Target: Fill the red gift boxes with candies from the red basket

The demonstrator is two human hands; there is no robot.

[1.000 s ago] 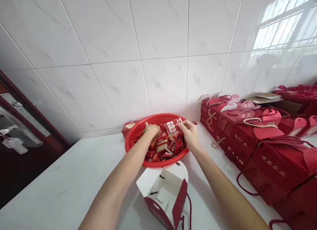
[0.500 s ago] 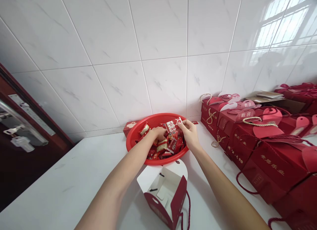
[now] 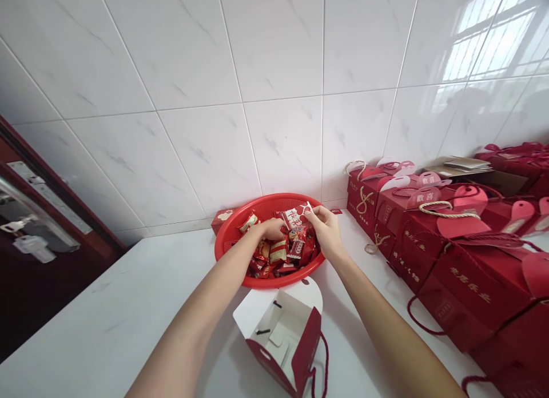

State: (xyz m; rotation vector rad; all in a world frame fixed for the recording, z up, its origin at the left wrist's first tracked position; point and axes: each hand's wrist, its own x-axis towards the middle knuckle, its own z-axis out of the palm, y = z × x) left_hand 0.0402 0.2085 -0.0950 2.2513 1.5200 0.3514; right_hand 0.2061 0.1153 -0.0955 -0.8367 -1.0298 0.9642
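head view — right hand pinches a packet; left hand in basket, grip unclear.

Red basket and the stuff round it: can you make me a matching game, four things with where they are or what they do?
1. Left hand
2. Right hand
3. Open box
4. Key

A. At the view's far left
B. On the counter, nearer than the basket
C. Pinching a red-and-white packet
D. Reaching among wrapped sweets

Pairs: 1-D, 2-C, 3-B, 4-A
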